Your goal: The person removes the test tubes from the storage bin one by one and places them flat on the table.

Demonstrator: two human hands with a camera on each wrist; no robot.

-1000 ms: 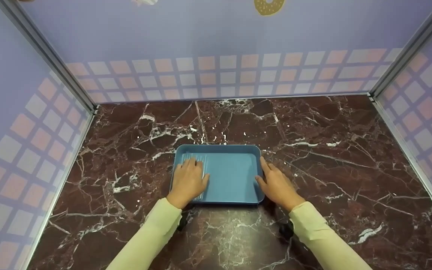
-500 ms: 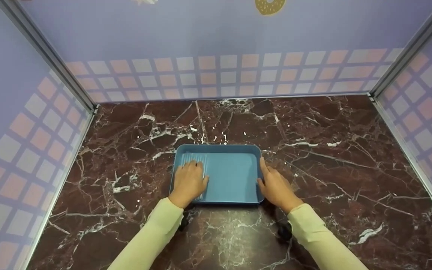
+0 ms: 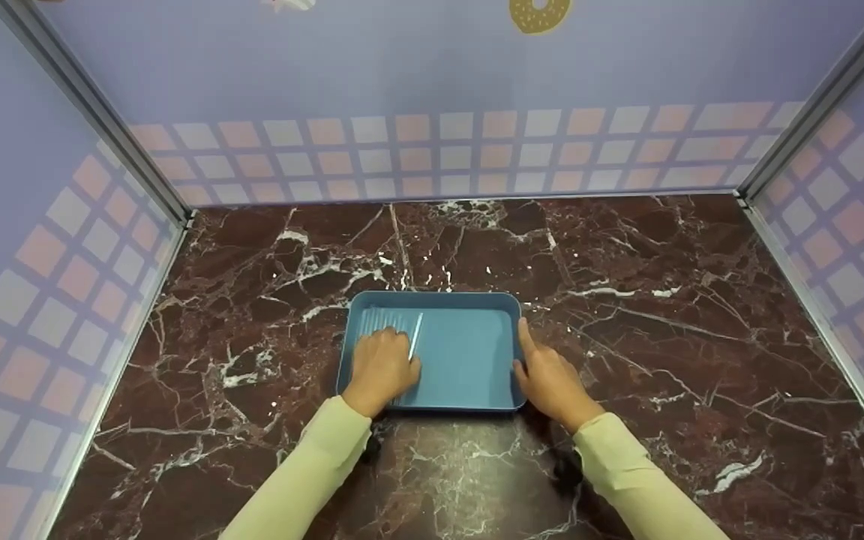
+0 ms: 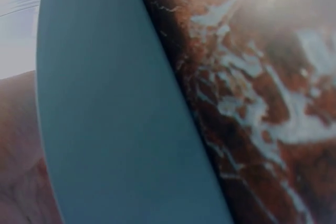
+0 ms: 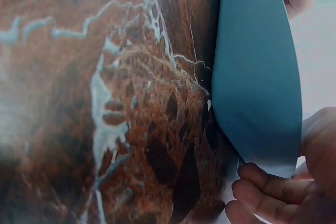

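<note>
A shallow blue tray [image 3: 469, 360] with rounded corners stands on the table in the head view. Several thin, clear straw-like sticks [image 3: 381, 318] lie along its left side. My left hand [image 3: 382, 369] is over them, knuckles up and fingers curled. One pale stick [image 3: 416, 335] slants up beside its thumb, its lower end hidden by the hand. My right hand [image 3: 552, 379] grips the tray's right wall, thumb inside. In the right wrist view its fingers [image 5: 268, 192] are at the outside bottom edge. The tray's wall hides most of the left hand in the left wrist view.
The table [image 3: 672, 360] is dark red-brown with white marble veins. A lilac back wall [image 3: 447, 75] with pink and white squares closes off the far side. Similar panels stand left and right, with grey metal posts [image 3: 814, 97] at the corners.
My left hand's fingers have curled in over the sticks. One stick has tilted away from the others, and the rest now lie slanted. My right hand still holds the tray's side.
</note>
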